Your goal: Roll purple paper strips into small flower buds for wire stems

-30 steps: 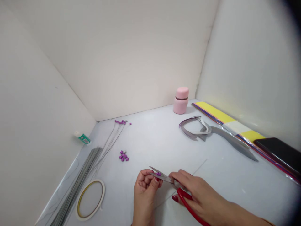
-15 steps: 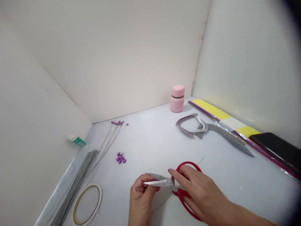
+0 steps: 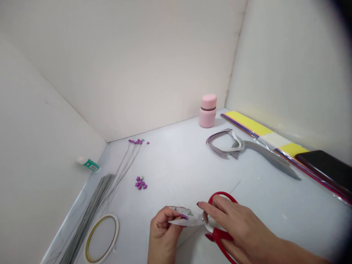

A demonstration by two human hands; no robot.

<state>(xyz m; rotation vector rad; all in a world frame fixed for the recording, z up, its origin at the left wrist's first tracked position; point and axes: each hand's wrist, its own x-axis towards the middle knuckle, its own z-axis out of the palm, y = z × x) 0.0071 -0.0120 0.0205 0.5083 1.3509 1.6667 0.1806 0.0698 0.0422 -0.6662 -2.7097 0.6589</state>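
My right hand point(image 3: 242, 234) grips red-handled scissors point(image 3: 220, 234), with its fingers over the upper handle loop. The silver blades point(image 3: 187, 219) point left and stand slightly apart. My left hand point(image 3: 163, 231) pinches their tips between thumb and fingers, along with a small purple piece point(image 3: 184, 217). Most of that piece is hidden by the fingers, so its shape cannot be made out. Part of the lower handle is hidden under my right hand.
On the white tabletop point(image 3: 176, 165) lie purple buds point(image 3: 140, 183), wired buds point(image 3: 136, 141), a bundle of thin wires point(image 3: 93, 209), a tape roll point(image 3: 101, 238) and a glue tube point(image 3: 88, 164). Farther right are curled grey strips point(image 3: 224, 145), a pink jar point(image 3: 208, 111) and a black phone point(image 3: 321, 165).
The scissors have turned so the red loop now shows above my right hand. The blades have parted slightly since the previous frame, and both hands sit a little farther left.
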